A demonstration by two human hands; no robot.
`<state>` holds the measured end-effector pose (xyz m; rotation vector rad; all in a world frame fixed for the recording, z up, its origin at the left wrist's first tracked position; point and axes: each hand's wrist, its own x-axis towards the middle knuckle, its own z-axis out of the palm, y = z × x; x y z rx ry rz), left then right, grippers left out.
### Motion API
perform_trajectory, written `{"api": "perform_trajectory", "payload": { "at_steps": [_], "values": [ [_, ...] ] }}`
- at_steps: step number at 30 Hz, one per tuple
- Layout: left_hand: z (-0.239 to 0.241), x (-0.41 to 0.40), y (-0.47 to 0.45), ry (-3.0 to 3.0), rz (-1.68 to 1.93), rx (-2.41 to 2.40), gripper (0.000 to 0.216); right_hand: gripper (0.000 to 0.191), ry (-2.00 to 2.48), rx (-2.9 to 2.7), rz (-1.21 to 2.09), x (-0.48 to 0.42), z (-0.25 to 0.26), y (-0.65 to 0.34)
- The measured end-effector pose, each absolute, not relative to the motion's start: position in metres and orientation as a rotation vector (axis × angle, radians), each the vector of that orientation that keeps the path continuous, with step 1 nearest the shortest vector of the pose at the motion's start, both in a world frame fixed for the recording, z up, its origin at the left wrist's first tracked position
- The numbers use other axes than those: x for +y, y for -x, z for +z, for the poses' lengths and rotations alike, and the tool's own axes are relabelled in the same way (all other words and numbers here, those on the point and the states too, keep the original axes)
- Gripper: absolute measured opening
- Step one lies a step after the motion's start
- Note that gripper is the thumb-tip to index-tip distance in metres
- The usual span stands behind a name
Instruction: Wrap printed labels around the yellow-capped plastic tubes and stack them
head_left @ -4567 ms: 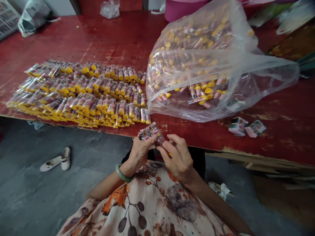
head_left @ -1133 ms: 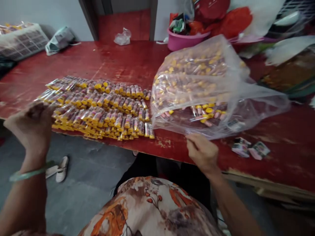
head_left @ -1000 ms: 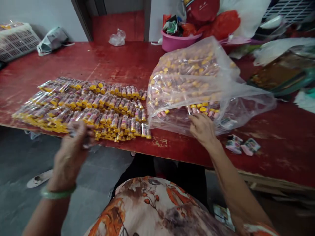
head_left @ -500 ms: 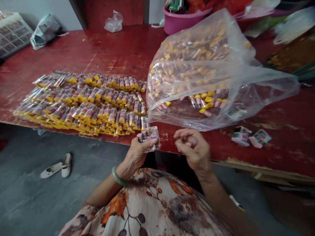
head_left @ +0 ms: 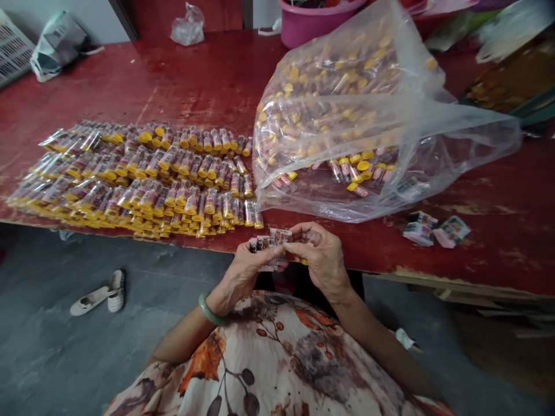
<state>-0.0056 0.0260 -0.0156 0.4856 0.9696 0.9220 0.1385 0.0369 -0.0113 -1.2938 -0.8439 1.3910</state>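
My left hand point(head_left: 245, 270) grips a small stack of printed picture cards point(head_left: 266, 244) at the table's front edge. My right hand point(head_left: 323, 257) meets it from the right, its fingers pinching the top card and closed round a small yellow-capped tube that barely shows. Several rows of filled clear tubes with yellow caps point(head_left: 143, 173) lie on the red table point(head_left: 195, 86) to the left. A large clear plastic bag point(head_left: 368, 115) of loose yellow-capped tubes sits behind my hands, its mouth open toward the right.
Two small card bundles point(head_left: 433, 229) lie at the right. A pink basin point(head_left: 314, 20), a small knotted bag point(head_left: 187, 26), a grey bag point(head_left: 54, 43) and a white crate point(head_left: 13, 49) stand along the back. Sandals point(head_left: 99, 287) lie on the grey floor.
My left hand came back from the tube rows to my lap with the cards. My right hand left the bag's mouth and joined the left hand at the cards.
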Motion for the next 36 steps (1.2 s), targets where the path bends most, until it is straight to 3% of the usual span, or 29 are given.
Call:
{"api": "perform_trajectory", "payload": {
  "at_steps": [6,14,17,21,26,36],
  "values": [
    [-0.018,0.031,0.014,-0.522,0.887,1.026,0.033,0.034,1.305,-1.193,1.460,0.044,-0.009,-0.149],
    [-0.019,0.030,0.012,-0.311,1.028,1.042,0.030,0.041,1.216,-1.775,1.065,-0.006,-0.008,-0.170],
    [-0.017,0.029,0.010,-0.278,1.051,1.050,0.031,0.041,1.213,-1.821,0.783,-0.016,-0.006,-0.168],
    [-0.019,0.027,0.009,-0.262,1.018,0.999,0.033,0.027,1.141,-1.850,0.562,-0.015,-0.004,-0.162],
    [-0.016,0.022,0.009,-0.224,0.974,0.982,0.031,0.031,1.037,-1.939,0.311,-0.014,-0.005,-0.158],
    [-0.013,0.011,0.008,-0.360,1.071,1.022,0.031,0.026,1.125,-1.931,0.261,-0.021,-0.011,-0.147]
  ]
}}
